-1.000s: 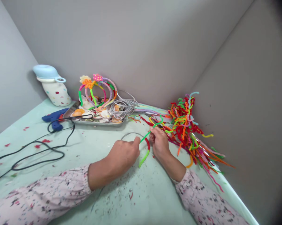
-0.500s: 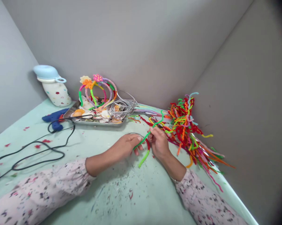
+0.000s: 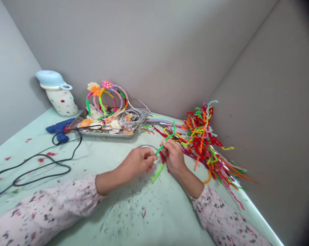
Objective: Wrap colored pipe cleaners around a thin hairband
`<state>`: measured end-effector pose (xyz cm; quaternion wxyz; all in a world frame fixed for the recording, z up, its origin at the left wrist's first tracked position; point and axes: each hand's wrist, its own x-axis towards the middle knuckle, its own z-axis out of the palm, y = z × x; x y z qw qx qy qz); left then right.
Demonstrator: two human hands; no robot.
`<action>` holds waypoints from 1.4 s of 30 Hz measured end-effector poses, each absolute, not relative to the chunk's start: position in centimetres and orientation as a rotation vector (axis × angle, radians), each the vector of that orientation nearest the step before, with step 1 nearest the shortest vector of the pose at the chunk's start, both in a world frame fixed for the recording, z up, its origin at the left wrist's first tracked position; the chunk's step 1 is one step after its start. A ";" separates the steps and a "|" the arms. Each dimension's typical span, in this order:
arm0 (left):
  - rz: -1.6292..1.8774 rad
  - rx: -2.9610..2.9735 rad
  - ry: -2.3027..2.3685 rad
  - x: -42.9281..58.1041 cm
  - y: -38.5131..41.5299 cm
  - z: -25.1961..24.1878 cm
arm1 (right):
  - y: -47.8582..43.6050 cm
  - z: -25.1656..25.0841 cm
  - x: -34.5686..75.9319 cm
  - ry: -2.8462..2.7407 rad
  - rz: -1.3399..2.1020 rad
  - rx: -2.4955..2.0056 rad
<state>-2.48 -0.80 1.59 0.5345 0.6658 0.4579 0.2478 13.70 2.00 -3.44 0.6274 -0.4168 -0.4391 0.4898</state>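
Observation:
A green pipe cleaner (image 3: pixel 170 136) runs between both hands over the middle of the table. My left hand (image 3: pixel 139 164) pinches its lower end between thumb and forefinger. My right hand (image 3: pixel 173 155) is closed on it higher up, and a bent tip sticks out above the fingers. Just below the hands hangs a wire hoop (image 3: pixel 158 173), wrapped in red and light green fuzz at its end; its bare grey curve shows behind my left hand. Whether my right fingers also grip this hoop is hidden.
A heap of coloured pipe cleaners (image 3: pixel 202 133) lies at the right. Behind stands a metal tray (image 3: pixel 110 134) with flower headbands (image 3: pixel 103 102) and coiled wire (image 3: pixel 135 118). Left are a blue glue gun (image 3: pixel 60 129), its black cord (image 3: pixel 67 165) and a bottle (image 3: pixel 62 100).
My left hand has gone from loosely spread fingers to a pinch on the green pipe cleaner's lower end. The pipe cleaner's upper tip has shifted slightly left. My right hand stays nearly still.

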 end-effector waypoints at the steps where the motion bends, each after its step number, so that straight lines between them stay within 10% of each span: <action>1: 0.600 1.773 1.168 -2.5 -1.0 1.6 | 2.0 -3.5 13.7 -1.007 1.112 -0.963; 8: 0.517 2.450 1.430 -2.8 -1.9 2.1 | 2.0 -3.6 13.6 -1.024 1.068 -1.002; 23: 0.484 0.812 0.651 -3.1 -0.3 1.7 | 2.5 -3.1 14.1 -0.918 1.084 -0.931; 42: 0.404 2.322 1.392 -2.3 -2.7 2.3 | 2.5 -3.4 14.0 -0.908 1.056 -0.984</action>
